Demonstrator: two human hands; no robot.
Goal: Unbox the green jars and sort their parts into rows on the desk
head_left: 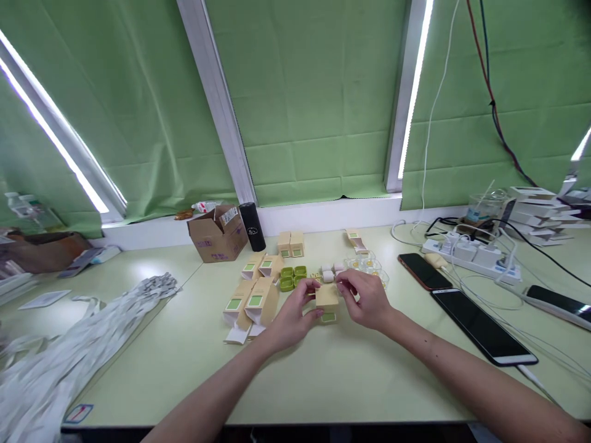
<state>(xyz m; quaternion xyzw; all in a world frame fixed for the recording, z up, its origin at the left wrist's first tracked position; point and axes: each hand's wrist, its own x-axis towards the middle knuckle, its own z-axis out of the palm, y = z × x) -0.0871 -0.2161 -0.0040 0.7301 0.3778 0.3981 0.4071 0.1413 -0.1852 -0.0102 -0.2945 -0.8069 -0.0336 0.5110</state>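
Between my hands is a small tan cardboard box (327,296) with a green label on its front. My left hand (293,314) grips its left side, thumb low and fingers behind the top edge. The fingers of my right hand (367,299) are pinched at the box's upper right edge; what lies between those fingertips is hidden. Just behind are green square containers (293,278), small white cylinders (328,274) and clear cup-like pieces (370,264) with yellow centres. To the left lie several tan boxes (262,299) with open flaps.
Two tan boxes (290,243) stand farther back, near a brown carton (218,235) and a black cylinder (252,226). Phones (482,324), a white power strip (471,258) and cables occupy the right side. White straps (87,344) are heaped at left.
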